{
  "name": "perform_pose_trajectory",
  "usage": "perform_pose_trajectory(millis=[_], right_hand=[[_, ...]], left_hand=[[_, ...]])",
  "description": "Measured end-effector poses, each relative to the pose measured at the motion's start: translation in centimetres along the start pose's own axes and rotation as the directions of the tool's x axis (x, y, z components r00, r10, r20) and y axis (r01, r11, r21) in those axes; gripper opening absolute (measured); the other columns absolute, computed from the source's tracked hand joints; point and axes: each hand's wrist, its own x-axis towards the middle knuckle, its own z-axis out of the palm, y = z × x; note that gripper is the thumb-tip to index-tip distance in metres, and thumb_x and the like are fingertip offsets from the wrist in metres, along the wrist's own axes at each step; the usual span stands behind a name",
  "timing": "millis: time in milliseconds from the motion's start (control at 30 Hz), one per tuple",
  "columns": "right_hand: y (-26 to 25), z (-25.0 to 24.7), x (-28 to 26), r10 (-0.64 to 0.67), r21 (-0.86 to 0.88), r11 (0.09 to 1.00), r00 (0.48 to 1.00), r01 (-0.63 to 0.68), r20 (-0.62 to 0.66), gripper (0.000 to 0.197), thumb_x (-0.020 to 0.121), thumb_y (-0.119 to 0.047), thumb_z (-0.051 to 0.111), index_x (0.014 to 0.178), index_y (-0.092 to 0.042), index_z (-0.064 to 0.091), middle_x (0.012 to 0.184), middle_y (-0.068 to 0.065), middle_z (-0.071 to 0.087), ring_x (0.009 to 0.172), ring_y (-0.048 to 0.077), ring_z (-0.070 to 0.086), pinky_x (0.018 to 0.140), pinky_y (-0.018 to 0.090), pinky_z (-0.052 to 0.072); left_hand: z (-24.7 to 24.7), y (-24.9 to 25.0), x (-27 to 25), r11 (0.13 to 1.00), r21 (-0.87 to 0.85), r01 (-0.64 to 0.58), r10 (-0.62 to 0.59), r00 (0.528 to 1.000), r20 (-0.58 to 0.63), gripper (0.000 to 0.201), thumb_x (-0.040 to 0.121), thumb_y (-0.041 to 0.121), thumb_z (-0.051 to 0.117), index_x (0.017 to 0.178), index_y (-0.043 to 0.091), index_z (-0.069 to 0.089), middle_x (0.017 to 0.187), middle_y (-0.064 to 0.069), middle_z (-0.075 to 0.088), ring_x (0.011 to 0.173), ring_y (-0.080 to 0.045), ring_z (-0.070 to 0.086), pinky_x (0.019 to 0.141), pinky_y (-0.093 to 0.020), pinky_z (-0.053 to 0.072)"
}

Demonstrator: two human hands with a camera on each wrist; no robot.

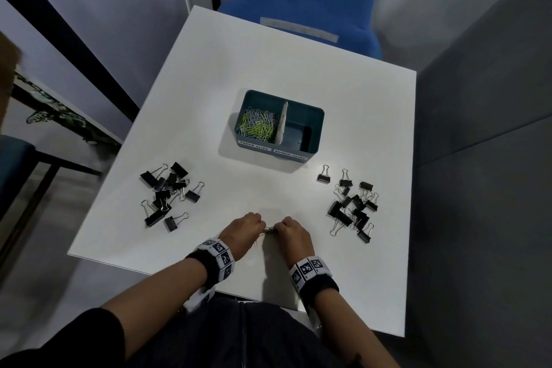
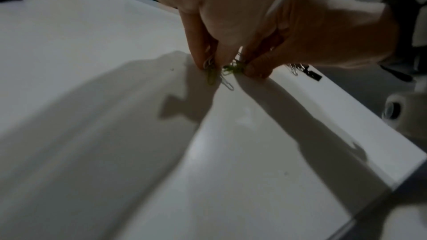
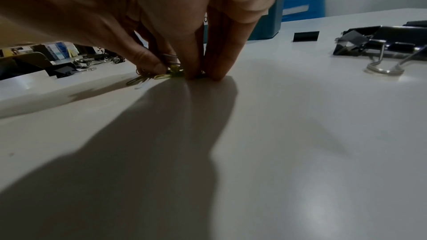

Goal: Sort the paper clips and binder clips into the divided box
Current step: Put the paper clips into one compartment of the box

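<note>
While both your hands meet fingertip to fingertip at 6 o'clock on the white table (image 1: 343,116), your left hand (image 1: 243,228) and right hand (image 1: 291,231) are each pinched down on the same small cluster of loose paper clips (image 2: 227,72), green and pale ones, lying flat on the tabletop. Judgement: these are light, thin wire, slick on the smooth surface and prone to tangle; sweep them together, press, then lift from the edges as a bunch rather than singly. Some may slip out in transit.

At 12 o'clock from your hands stands the teal divided box (image 1: 316,128). Its left compartment, labelled for paper clips, holds a heap of paper clips (image 1: 259,125); the right compartment (image 1: 298,136), labelled for binder clips, looks bare.

Black binder clips wait in two piles: left pile (image 1: 167,197) at 10 o'clock, right pile (image 1: 352,206) at 2 o'clock. Judgement: stiff, heavier, springy; take each by its body, since the wire handles swing.
</note>
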Motion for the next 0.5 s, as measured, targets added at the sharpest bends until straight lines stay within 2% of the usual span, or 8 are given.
perform_pose_trajectory(millis=[67,133,233,300,367,500], right_hand=[[0.1,-0.3,0.1,0.005,-0.019,1.000,1.000,-0.005,0.008,0.016,0.067,-0.005,0.078,0.076,-0.015,0.068,0.070,0.004,0.060,0.059,0.024,0.060,0.044,0.027,0.044],[0.3,-0.6,0.2,0.017,-0.030,0.999,1.000,-0.017,0.013,0.015,0.066,-0.005,0.077,0.074,-0.013,0.068,0.066,0.004,0.060,0.055,0.026,0.060,0.043,0.026,0.042],[0.5,-0.9,0.3,0.064,-0.027,0.998,0.998,-0.063,0.029,0.008,0.070,-0.006,0.073,0.073,-0.011,0.067,0.065,0.007,0.061,0.053,0.032,0.060,0.045,0.027,0.039],[0.5,-1.2,0.5,0.078,0.003,0.997,0.996,-0.078,0.031,0.003,0.076,-0.008,0.065,0.076,-0.009,0.067,0.071,0.012,0.063,0.061,0.035,0.061,0.052,0.031,0.040],[0.8,-1.4,0.6,0.100,0.054,0.993,0.994,-0.102,0.035,0.009,0.079,-0.011,0.060,0.079,-0.010,0.069,0.076,0.012,0.065,0.069,0.035,0.061,0.059,0.031,0.040],[1.3,-2.3,0.2,0.195,0.234,0.953,0.981,-0.192,0.010,0.013,0.080,-0.026,0.067,0.079,-0.015,0.075,0.076,0.007,0.072,0.073,0.027,0.064,0.066,0.031,0.048]], left_hand=[[0.0,-0.3,0.4,0.996,-0.084,0.039,-0.038,0.999,0.019,0.021,0.063,0.002,0.077,0.070,0.014,0.061,0.072,-0.004,0.056,0.063,-0.024,0.059,0.046,-0.028,0.044],[-0.7,-0.6,0.9,0.983,-0.163,0.088,-0.085,0.996,0.024,0.004,0.078,0.003,0.063,0.079,0.007,0.065,0.081,-0.011,0.060,0.076,-0.033,0.061,0.060,-0.037,0.049],[-1.5,-1.0,1.4,0.954,-0.253,0.159,-0.158,0.987,0.025,0.019,0.086,0.008,0.054,0.097,0.007,0.070,0.098,-0.012,0.065,0.092,-0.032,0.060,0.079,-0.039,0.047],[-2.0,-1.3,1.3,0.933,-0.299,0.201,-0.204,0.979,0.020,0.021,0.087,0.012,0.055,0.101,0.011,0.071,0.102,-0.009,0.067,0.094,-0.029,0.062,0.082,-0.036,0.046],[-2.9,-1.6,1.2,0.906,-0.362,0.217,-0.238,0.971,-0.012,0.019,0.085,0.012,0.060,0.099,0.012,0.073,0.098,-0.007,0.070,0.091,-0.027,0.064,0.079,-0.032,0.047],[-7.5,-2.0,1.6,0.856,-0.511,0.077,-0.229,0.943,-0.242,0.016,0.080,0.002,0.067,0.092,0.008,0.075,0.087,-0.006,0.072,0.076,-0.020,0.066,0.075,-0.034,0.054]])
